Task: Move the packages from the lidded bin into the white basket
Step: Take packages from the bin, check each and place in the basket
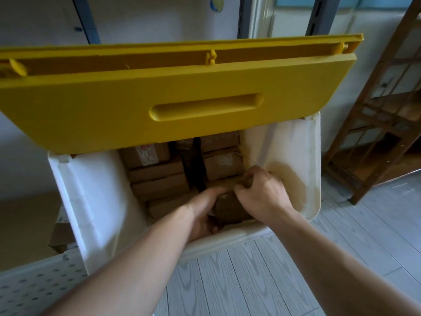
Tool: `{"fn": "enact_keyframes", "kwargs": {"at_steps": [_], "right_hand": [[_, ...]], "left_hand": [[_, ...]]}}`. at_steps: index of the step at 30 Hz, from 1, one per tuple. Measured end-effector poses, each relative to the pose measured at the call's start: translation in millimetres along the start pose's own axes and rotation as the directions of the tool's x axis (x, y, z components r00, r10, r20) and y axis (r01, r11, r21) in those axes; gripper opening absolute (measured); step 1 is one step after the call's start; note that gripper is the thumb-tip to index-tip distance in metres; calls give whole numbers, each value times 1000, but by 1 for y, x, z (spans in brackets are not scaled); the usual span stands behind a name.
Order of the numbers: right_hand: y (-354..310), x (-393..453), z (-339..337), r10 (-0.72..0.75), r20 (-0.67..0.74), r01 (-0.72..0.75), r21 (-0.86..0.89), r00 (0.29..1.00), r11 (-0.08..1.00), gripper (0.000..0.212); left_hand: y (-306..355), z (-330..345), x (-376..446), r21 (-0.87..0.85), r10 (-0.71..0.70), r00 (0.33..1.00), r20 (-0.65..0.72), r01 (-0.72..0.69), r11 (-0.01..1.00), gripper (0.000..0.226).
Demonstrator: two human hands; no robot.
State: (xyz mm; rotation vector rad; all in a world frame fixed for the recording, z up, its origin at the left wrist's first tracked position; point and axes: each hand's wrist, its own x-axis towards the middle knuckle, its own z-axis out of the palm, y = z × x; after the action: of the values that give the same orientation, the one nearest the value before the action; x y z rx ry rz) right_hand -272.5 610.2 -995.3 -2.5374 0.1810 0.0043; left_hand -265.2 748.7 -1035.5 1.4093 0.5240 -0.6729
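Note:
A white bin (95, 201) with a raised yellow lid (159, 106) stands before me, holding several brown cardboard packages (157, 172) in stacked rows. Both my hands reach into its near right corner. My left hand (205, 210) grips the near side of a small brown package (230, 208). My right hand (262, 192) curls its fingers over the far edge of the same package. The white perforated basket (29, 286) shows at the lower left, outside the bin.
A wooden lattice rack (387, 124) leans at the right. Grey plank flooring (250, 281) lies below the bin. More cardboard boxes (61, 233) sit left of the bin. Blue-grey shelf posts (316, 17) stand behind the lid.

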Motion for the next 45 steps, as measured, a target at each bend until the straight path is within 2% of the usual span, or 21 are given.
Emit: {"fn": "enact_keyframes", "kwargs": {"at_steps": [4,7,10,14,18,21,23,26,30,32,34,37,42,45], "right_hand": [[2,0,0,-12,32,11,25,999,1000,37],[2,0,0,-15,36,12,70,999,997,37],[-1,0,-3,-13,6,13,100,1000,995,38],[-10,-4,-11,-15,-79,26,137,997,990,29],[-14,-11,-18,20,-98,6,259,995,966,26],[-18,-23,-24,78,12,-76,432,997,898,31],[-21,-35,-28,91,149,-163,595,985,787,41],[-24,-52,-36,47,290,-250,719,956,648,48],[-31,-74,-48,19,366,-328,808,930,489,40],[-33,-87,-54,-18,418,-364,811,908,459,38],[-35,-103,-60,-47,476,-397,781,878,481,40],[-36,-125,-62,-137,503,-372,772,854,515,40],[-48,-148,-53,-355,475,-285,834,805,472,68],[-66,-157,-44,-468,438,-235,872,768,430,85]], "left_hand": [[-1,-1,-5,31,14,999,36,-15,999,39],[-1,-1,-6,15,25,999,30,-26,1000,36],[4,0,-10,-17,32,999,-5,-33,999,37],[10,-5,-28,32,28,999,18,-29,999,45],[10,-16,-57,-12,100,994,47,-100,995,45],[3,-23,-83,-54,177,984,19,-176,983,44],[-5,-29,-98,-93,236,971,29,-232,968,42],[-18,-40,-122,-152,318,948,16,-312,938,39],[-34,-56,-160,-112,420,905,67,-412,904,68],[-41,-64,-181,-55,449,886,117,-446,894,83],[-49,-70,-203,22,465,868,177,-476,879,95],[-63,-82,-229,104,486,842,232,-519,849,108],[-80,-96,-264,31,628,769,116,-635,772,69],[-89,-107,-276,24,739,674,-10,-739,674,54]]}}
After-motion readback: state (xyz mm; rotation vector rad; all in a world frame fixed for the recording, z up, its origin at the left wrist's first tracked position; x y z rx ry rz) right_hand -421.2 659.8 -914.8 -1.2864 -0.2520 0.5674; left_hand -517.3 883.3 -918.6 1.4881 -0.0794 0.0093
